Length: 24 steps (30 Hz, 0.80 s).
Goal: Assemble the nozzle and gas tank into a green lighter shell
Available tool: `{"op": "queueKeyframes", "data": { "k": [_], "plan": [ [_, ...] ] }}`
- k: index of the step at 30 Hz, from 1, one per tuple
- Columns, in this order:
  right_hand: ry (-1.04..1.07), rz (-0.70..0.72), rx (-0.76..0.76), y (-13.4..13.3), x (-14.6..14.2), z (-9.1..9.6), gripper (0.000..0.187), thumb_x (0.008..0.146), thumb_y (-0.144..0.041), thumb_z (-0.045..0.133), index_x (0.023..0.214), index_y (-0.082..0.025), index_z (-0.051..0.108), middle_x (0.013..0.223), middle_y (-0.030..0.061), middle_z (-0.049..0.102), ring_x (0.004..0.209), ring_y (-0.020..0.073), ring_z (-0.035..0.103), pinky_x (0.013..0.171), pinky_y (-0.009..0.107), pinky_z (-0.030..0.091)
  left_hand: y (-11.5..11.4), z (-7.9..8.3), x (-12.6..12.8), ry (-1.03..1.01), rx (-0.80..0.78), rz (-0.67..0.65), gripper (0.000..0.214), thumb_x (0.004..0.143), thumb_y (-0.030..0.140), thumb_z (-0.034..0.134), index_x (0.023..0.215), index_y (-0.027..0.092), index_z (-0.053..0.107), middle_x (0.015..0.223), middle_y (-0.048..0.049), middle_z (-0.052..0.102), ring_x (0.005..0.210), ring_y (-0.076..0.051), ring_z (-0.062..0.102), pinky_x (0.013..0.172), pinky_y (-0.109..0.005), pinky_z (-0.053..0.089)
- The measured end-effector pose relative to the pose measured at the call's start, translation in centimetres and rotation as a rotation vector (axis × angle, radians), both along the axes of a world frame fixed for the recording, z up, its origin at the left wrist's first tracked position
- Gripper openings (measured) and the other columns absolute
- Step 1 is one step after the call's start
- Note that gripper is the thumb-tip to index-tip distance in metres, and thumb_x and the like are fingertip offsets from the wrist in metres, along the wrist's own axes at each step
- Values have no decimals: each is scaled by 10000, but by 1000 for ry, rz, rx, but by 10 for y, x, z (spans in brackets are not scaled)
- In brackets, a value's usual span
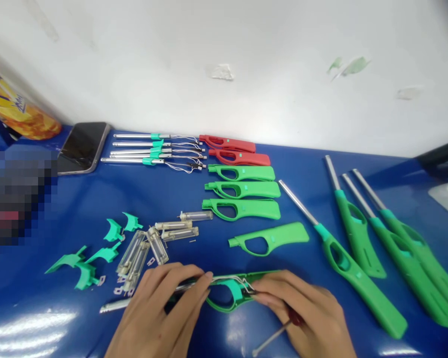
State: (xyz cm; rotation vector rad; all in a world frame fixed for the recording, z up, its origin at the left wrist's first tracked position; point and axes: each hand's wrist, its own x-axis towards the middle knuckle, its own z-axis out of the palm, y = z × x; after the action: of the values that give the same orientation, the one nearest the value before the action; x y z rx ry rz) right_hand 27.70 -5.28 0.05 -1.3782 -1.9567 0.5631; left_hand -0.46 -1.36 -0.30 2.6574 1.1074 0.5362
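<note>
Green casing (pixel 229 308) lying crosswise; left hand (pixel 164 303) pinching wires (pixel 226 278) at its left, right hand (pixel 309 306) clamping its right, holding red-handled tool (pixel 272 338).

green casing (pixel 224 310), teal trigger (pixel 235 289), blue tabletop (pixel 164 191)

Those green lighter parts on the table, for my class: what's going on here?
A person's left hand holds a metal tube at the left end of an open green casing. The right hand is at the white wires, a red-handled tool tucked in its grip. Clear cylinders and teal pieces lie loose to the left; four green lighters with tubes fitted lie to the right.
</note>
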Motion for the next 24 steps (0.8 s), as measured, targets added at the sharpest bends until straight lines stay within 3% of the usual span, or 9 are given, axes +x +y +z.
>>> {"op": "queueKeyframes", "data": {
  "k": [10,24],
  "plan": [
    [-13,4,5,1,-1,0,115,1056,-184,644,1116,-226,732,960,12,795,740,113,781,653,172,576,5,3,15,-59,-10,49,308,1095,124,493,1299,218,705,1169,-57,759,1071,-221,682,977,-412,548],
    [-66,-19,78,6,-6,5,146,1076,-272,638,1036,-217,767,900,9,792,679,95,774,602,166,570,2,3,21,-120,-18,82,237,1083,111,534,1236,189,696,1140,-68,713,1049,-209,651,981,-402,549]
  ]
}}
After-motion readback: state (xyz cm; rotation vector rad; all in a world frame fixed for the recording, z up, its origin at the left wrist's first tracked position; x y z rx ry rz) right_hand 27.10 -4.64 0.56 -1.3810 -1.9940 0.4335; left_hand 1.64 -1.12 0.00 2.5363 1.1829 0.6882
